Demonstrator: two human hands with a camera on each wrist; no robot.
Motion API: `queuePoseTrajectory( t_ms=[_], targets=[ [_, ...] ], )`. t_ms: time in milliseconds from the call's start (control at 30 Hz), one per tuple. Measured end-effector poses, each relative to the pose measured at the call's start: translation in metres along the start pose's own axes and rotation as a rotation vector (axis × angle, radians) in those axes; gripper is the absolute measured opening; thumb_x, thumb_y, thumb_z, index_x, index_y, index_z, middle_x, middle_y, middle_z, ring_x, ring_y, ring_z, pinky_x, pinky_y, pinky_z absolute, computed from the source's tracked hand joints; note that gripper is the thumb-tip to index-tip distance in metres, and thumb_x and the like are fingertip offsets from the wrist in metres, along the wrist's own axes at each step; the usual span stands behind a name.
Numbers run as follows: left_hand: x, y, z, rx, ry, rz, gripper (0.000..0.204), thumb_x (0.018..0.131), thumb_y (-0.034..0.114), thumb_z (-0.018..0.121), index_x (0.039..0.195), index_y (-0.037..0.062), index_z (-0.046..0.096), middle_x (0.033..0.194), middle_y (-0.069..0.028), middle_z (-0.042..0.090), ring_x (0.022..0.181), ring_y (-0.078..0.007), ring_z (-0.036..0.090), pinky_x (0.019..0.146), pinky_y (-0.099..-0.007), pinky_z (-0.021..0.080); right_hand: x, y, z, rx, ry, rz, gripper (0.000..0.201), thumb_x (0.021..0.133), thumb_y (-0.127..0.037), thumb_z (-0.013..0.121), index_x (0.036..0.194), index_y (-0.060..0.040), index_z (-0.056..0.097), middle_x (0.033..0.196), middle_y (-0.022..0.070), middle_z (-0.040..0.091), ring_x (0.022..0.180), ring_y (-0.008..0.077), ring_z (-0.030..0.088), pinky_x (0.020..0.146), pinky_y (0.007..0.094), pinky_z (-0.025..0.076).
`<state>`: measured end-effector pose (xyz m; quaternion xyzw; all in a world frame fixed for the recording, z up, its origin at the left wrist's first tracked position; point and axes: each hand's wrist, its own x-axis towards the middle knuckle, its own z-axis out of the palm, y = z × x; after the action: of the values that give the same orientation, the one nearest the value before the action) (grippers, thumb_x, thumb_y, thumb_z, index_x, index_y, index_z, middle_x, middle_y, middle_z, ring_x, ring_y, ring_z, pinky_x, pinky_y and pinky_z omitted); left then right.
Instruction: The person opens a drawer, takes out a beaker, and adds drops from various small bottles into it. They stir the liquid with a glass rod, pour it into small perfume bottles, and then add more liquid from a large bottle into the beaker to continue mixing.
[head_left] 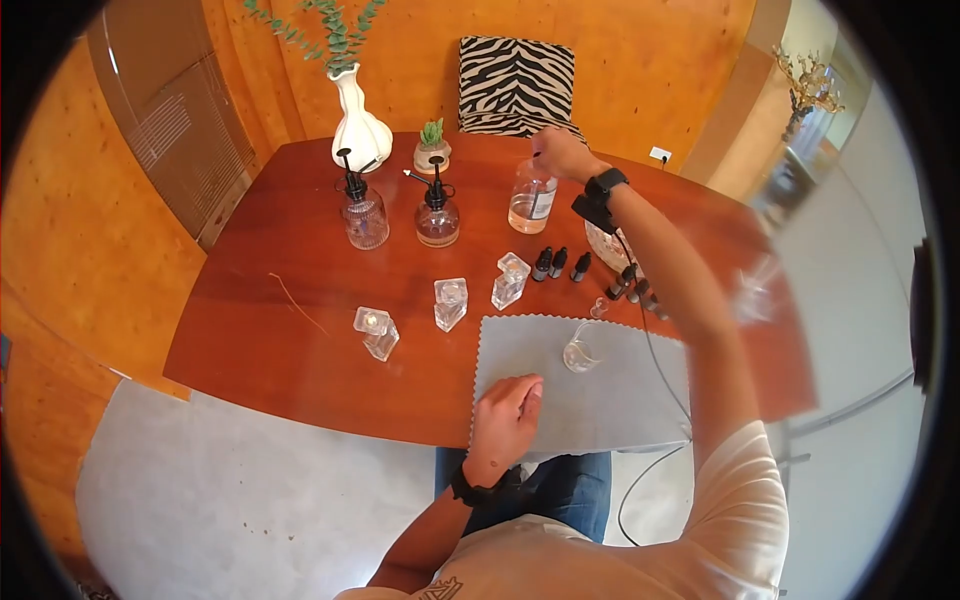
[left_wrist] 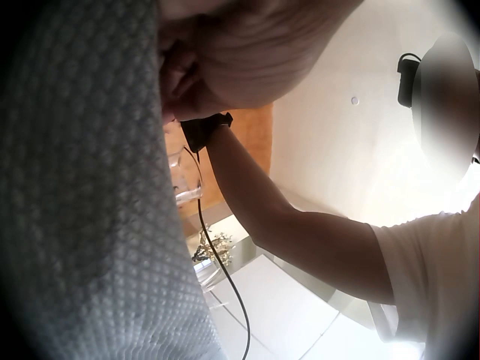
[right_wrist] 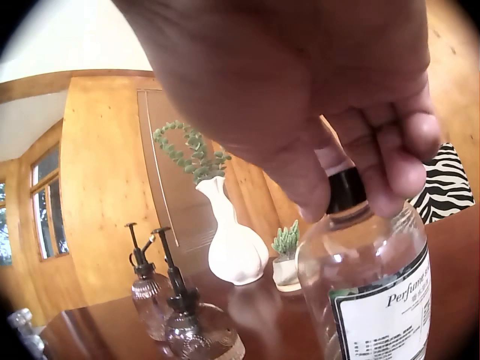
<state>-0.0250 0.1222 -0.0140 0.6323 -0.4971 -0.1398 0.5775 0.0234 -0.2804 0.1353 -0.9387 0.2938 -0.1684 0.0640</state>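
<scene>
My right hand (head_left: 567,156) reaches to the back of the table and grips the black cap (right_wrist: 346,190) of a clear glass bottle (right_wrist: 315,289) from above. A white label reading "Perfume" is on the bottle, which holds some pale liquid low down in the head view. My left hand (head_left: 504,420) rests on the front left of a grey cloth (head_left: 620,405), its fingers loosely curled with nothing in them. Farther back on that cloth stands a small clear glass beaker (head_left: 578,357).
Several small black-capped bottles (head_left: 558,263) stand behind the cloth. Left of them are three clear faceted glass bottles (head_left: 451,300). Two pump sprayers (head_left: 437,220), a potted succulent (head_left: 432,155) and a white vase (head_left: 358,130) are farther back. A cable (head_left: 655,350) hangs from my right wrist.
</scene>
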Motion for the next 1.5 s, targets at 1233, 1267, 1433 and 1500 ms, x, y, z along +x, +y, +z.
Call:
queuePoseTrajectory(
  t_ms=[1233,1267,1433,1500],
  targets=[
    [-0.057,0.05,0.028,-0.425,-0.552,0.032,0.109,0.063,0.023,0.096,0.153,-0.0011,0.039,0.14,-0.019,0.059,0.125,-0.0285,0.06,0.106,-0.0442,0.047,-0.388,-0.085,-0.116,0.795,-0.164,-0.582,0.023,0.081,-0.003,0.077,0.103,-0.0022,0.071,0.082,0.014,0.065,0.073,0.031,0.062,0.062,0.04,0.046],
    [-0.06,0.053,0.025,-0.481,-0.626,-0.081,0.11,0.063,0.023,0.096,0.153,-0.0018,0.038,0.142,-0.017,0.057,0.128,-0.0268,0.058,0.11,-0.0431,0.044,-0.39,-0.077,-0.124,0.774,-0.28,-0.565,0.027,0.082,-0.005,0.078,0.109,-0.0025,0.072,0.091,0.0142,0.067,0.082,0.0332,0.064,0.069,0.043,0.048],
    [-0.068,0.05,0.035,-0.685,-0.62,-0.17,0.11,0.065,0.024,0.095,0.154,-0.0027,0.037,0.141,-0.0133,0.054,0.131,-0.0229,0.053,0.111,-0.0391,0.041,-0.404,-0.07,-0.118,0.694,-0.167,-0.476,0.027,0.084,-0.009,0.077,0.109,-0.0004,0.07,0.089,0.0145,0.067,0.086,0.0362,0.064,0.071,0.044,0.048],
    [-0.065,0.057,0.037,-0.697,-0.557,-0.198,0.11,0.065,0.024,0.095,0.154,-0.0028,0.037,0.137,-0.0125,0.057,0.128,-0.0226,0.055,0.109,-0.0389,0.043,-0.405,-0.077,-0.113,0.694,-0.223,-0.351,0.026,0.083,-0.009,0.078,0.106,0.0008,0.069,0.09,0.016,0.068,0.089,0.0368,0.065,0.071,0.0439,0.048]
  ],
)
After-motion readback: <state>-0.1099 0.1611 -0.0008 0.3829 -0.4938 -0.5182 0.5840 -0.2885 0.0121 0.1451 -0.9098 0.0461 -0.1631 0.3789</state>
